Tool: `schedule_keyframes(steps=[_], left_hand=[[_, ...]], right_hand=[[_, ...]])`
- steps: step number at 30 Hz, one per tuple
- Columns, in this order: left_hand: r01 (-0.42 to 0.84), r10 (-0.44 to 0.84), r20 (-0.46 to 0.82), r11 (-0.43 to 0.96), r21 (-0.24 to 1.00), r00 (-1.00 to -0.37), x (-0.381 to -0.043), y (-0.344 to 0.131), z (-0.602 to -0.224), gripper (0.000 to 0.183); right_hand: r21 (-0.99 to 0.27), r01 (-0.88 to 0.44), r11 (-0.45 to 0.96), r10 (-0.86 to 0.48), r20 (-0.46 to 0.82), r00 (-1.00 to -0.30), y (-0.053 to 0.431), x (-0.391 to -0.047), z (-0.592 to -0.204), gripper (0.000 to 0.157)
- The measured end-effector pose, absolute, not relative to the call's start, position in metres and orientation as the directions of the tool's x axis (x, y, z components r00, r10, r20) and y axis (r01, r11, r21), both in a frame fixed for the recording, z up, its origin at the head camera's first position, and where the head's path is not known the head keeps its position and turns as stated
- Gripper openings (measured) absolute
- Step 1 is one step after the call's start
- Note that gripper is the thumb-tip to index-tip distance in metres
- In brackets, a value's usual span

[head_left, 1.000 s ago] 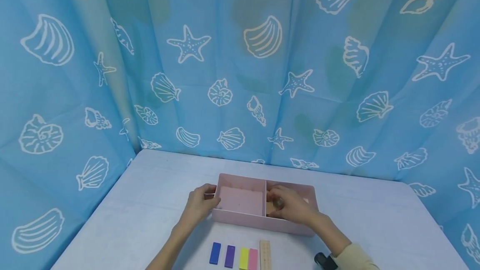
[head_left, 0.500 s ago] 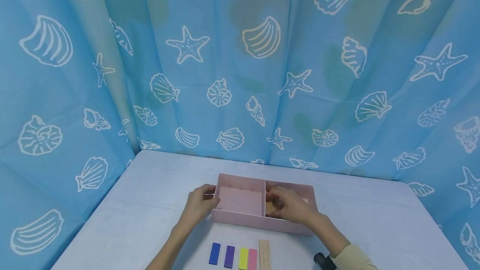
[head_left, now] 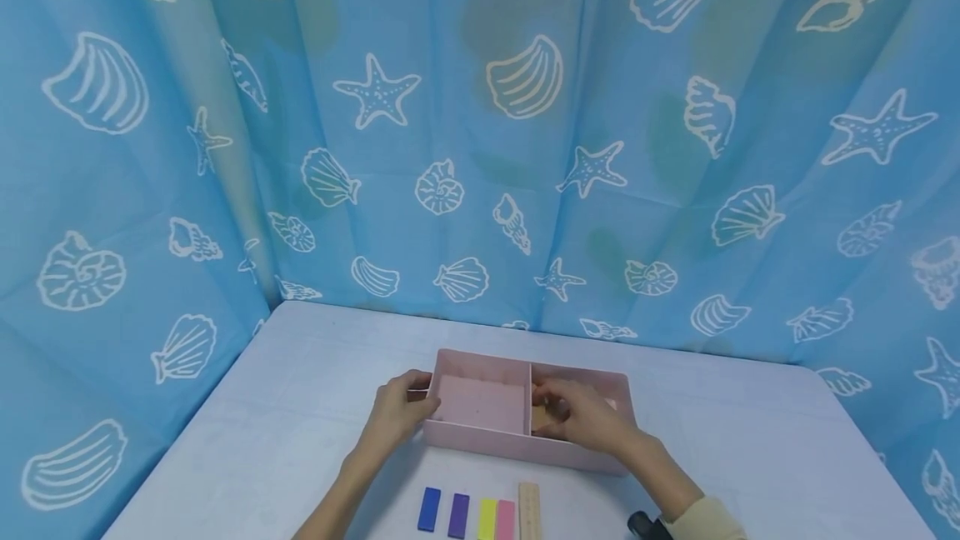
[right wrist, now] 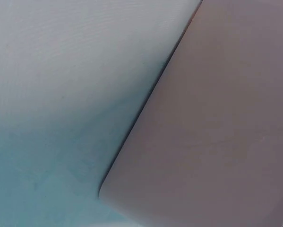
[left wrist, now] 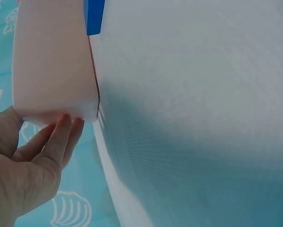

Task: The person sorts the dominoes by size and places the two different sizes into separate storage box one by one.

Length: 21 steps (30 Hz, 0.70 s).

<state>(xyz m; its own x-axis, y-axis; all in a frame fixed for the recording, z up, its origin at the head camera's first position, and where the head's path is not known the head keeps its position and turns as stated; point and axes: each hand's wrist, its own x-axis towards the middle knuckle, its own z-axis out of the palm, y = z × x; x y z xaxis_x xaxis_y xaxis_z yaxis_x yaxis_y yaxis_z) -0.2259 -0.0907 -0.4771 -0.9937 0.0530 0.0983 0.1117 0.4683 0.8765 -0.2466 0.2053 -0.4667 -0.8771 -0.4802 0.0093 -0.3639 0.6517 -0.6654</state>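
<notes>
A pink two-compartment box (head_left: 517, 444) lies on the white table. My left hand (head_left: 397, 411) grips its left end, thumb over the rim and fingers against the outer end wall; the left wrist view shows those fingers (left wrist: 56, 142) on the wall. My right hand (head_left: 592, 415) reaches into the right compartment, thumb and fingers curved about a flat tan piece (head_left: 542, 418) beside the divider. Most of that piece is hidden under the hand. The left compartment's pink floor is bare. In the right wrist view the box's outer wall (right wrist: 202, 123) hides nearly all of the hand.
In front of the box lie a blue block (head_left: 429, 509), a purple block (head_left: 459, 515), a yellow block (head_left: 487, 518), a pink block (head_left: 506, 519) and a pale wooden strip (head_left: 529, 511). A black object (head_left: 647, 526) shows at the right sleeve. Blue shell-print curtain (head_left: 480, 148) surrounds the table.
</notes>
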Motion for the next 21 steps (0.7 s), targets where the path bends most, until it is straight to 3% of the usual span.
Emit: schedule_keyframes(steps=[21], left_hand=[[0.124,0.058,0.110,0.470,0.874,-0.992,-0.2254,-0.0899,-0.4766,0.037]], right_hand=[[-0.679,-0.358,0.641,-0.467,0.025,-0.884,0.2066,-0.2448,-0.4671,0.038]])
